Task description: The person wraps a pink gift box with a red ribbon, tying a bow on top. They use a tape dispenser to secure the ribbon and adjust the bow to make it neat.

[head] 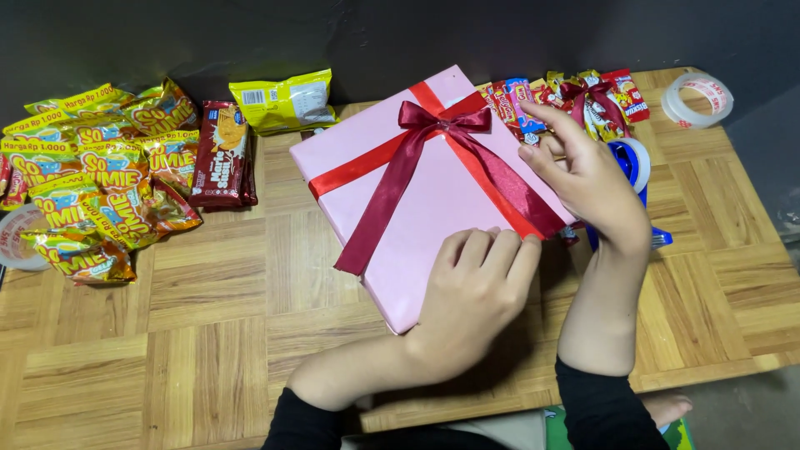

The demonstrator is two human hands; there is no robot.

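A pink wrapped gift box lies tilted on the wooden table. Red ribbon crosses it, and a dark red satin bow sits near its far corner with long tails trailing down. My left hand rests curled on the box's near edge, its fingertips on the paper beside a bow tail. At the right edge of the box my right hand has its fingers apart, touching the edge next to the end of the other tail.
Several yellow snack packets lie piled at the far left, beside a dark red biscuit pack and a yellow pack. Small sweets lie behind the box. A blue tape dispenser and a clear tape roll sit at the right.
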